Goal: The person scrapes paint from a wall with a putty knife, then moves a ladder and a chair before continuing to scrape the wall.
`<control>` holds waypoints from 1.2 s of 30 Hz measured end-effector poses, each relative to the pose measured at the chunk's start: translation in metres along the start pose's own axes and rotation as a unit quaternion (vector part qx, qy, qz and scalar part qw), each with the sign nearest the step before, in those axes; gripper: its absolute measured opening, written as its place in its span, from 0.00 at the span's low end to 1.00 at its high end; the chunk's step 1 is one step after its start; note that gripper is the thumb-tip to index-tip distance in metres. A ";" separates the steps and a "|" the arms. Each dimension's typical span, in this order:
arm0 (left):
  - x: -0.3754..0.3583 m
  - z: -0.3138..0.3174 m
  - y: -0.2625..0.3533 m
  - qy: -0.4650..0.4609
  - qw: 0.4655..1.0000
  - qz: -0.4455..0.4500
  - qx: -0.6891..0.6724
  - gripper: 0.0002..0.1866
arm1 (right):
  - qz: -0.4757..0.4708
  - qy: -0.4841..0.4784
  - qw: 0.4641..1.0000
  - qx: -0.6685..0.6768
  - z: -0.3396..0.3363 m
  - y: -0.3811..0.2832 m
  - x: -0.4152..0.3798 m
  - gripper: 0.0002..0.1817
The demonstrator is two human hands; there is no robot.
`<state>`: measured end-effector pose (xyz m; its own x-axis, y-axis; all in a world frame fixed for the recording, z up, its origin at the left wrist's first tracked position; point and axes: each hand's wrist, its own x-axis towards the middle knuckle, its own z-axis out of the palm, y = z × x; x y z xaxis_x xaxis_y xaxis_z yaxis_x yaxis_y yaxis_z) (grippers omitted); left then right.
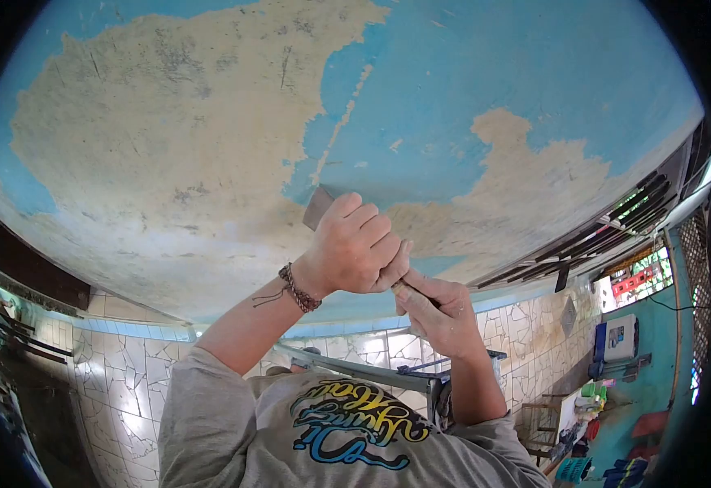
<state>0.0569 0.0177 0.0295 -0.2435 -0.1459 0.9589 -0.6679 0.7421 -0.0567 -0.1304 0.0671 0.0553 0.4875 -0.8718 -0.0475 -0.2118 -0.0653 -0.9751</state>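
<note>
Scraper [318,207] held in both hands against a patchy surface [160,114]

The blade sits at the lower end of a thin pale streak [341,124] in the blue paint [420,89]; whether its edge touches cannot be told. The left hand [355,244], a braided band [300,289] on its wrist, is closed in a fist around the tool behind the blade. The right hand [441,313], dusty, is closed on the rear end of the handle. The fingers hide most of the handle.

The only large writing is on the grey shirt [217,423]: curly script in yellow, teal and blue, too turned and warped to read surely. At the far right, a white box [620,337] has a dark label too small to read. No brand can be made out on the visible blade.

Broad cream patches break up the blue. Dark slats [616,220] run along the right edge. Below, a greenish bar [355,366] crosses in front of cracked-pattern tiles [119,366], partly blocking them. Beyond the right arm stand a wooden frame [539,423] and a teal wall [656,358].
</note>
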 end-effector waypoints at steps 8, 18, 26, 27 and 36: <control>0.010 0.000 -0.004 0.017 0.999 -0.034 0.003 0.15 | -0.021 0.020 0.993 -0.111 -0.002 -0.025 -0.003 0.19; 0.009 -0.001 -0.002 0.007 0.998 -0.041 -0.046 0.17 | -0.015 0.018 0.994 -0.109 0.005 -0.026 -0.009 0.18; -0.002 0.007 0.000 0.009 0.999 -0.039 -0.027 0.17 | -0.072 0.021 0.986 -0.151 -0.003 -0.001 -0.005 0.18; -0.003 0.006 0.001 0.011 0.999 -0.037 -0.025 0.17 | -0.082 0.024 0.985 -0.152 -0.004 0.002 -0.006 0.18; -0.004 0.011 0.004 0.022 0.999 -0.034 -0.027 0.18 | -0.070 0.025 0.984 -0.161 -0.007 0.002 -0.006 0.17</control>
<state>0.0469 0.0141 0.0227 -0.1674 -0.1684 0.9714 -0.6429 0.7657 0.0220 -0.1392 0.0687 0.0546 0.4909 -0.8654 0.1007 -0.4062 -0.3296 -0.8523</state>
